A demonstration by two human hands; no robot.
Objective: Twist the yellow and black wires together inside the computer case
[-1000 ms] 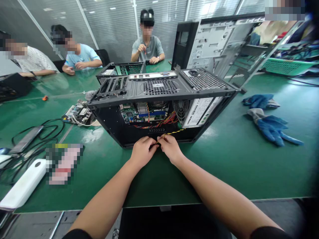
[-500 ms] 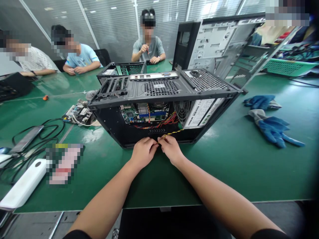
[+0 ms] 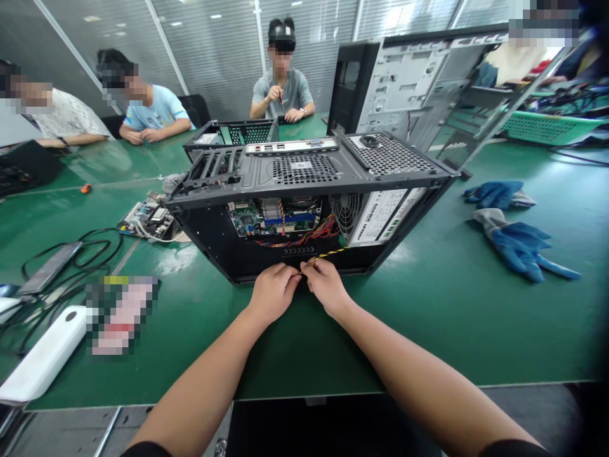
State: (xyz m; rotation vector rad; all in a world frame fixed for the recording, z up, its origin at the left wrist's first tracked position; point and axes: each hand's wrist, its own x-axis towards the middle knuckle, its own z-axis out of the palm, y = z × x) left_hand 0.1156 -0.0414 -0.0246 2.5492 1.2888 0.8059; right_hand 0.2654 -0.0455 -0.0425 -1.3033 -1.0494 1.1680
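Note:
An open black computer case (image 3: 304,174) lies on its side on the green table (image 3: 451,330), its motherboard and power supply (image 3: 375,212) showing inside. A twisted yellow-and-black cable (image 3: 328,255) runs out of the case toward me. My left hand (image 3: 273,292) and my right hand (image 3: 326,285) meet just in front of the case, both closed in a pinch on the near end of that cable. What sits at the cable's tip is hidden by my fingers.
Blue work gloves (image 3: 516,244) lie to the right. A loose circuit board (image 3: 150,217), black cables (image 3: 71,254) and a white device (image 3: 42,355) lie at the left. A second open case (image 3: 419,82) stands behind. Three other people sit across the table.

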